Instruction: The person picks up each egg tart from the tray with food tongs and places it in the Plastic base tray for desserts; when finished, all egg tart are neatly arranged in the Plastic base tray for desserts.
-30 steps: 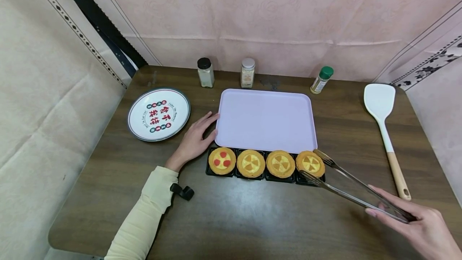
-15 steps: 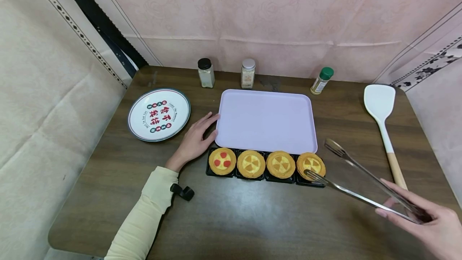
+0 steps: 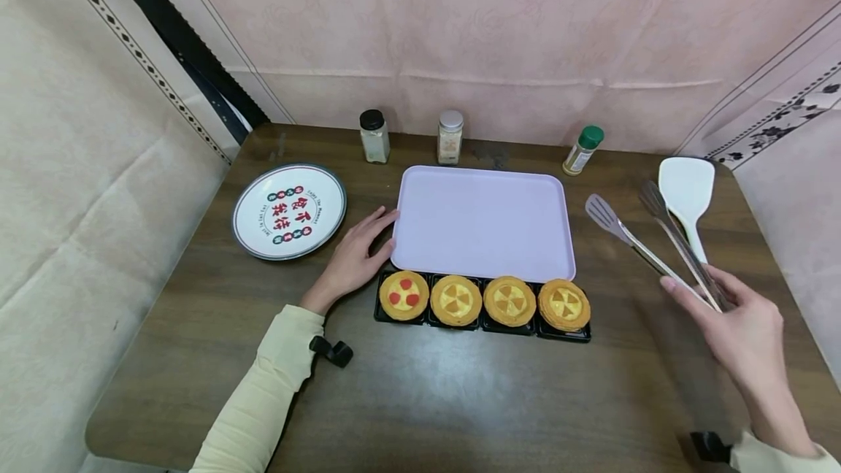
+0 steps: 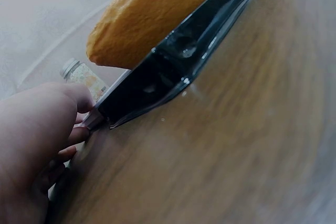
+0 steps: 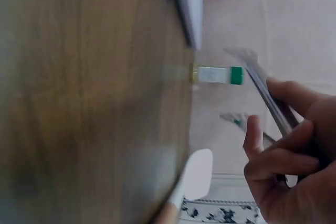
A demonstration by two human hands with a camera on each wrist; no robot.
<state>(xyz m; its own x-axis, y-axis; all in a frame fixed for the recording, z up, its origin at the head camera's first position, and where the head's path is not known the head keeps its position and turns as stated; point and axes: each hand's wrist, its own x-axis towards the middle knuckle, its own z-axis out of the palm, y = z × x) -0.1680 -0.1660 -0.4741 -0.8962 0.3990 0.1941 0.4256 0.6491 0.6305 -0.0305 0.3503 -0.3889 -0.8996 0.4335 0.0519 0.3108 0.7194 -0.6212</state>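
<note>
Four round tarts sit side by side in a black tray whose long axis runs left to right along the near edge of the empty lilac serving tray. From left: a tart with red dots, two yellow-topped tarts, and the rightmost tart. The right hand grips a pair of metal tongs near the hinge, fingers curled round both arms; the tongs stand spread, their tips apart and held above the table, pointing away from the person. Both tips lie to the right of and beyond the row, with the rightmost tart nearest them, down and to the left. The left hand rests flat on the table with relaxed, straight fingers, touching the left edge of the lilac tray and just beside the left end of the black tray, as the left wrist view also shows. Hence the right hand is the nearer to the rightmost tart, the left hand to the red-dotted one. Also present: a printed plate at left, three seasoning bottles along the far edge, and a white spatula just beyond the tongs.
</note>
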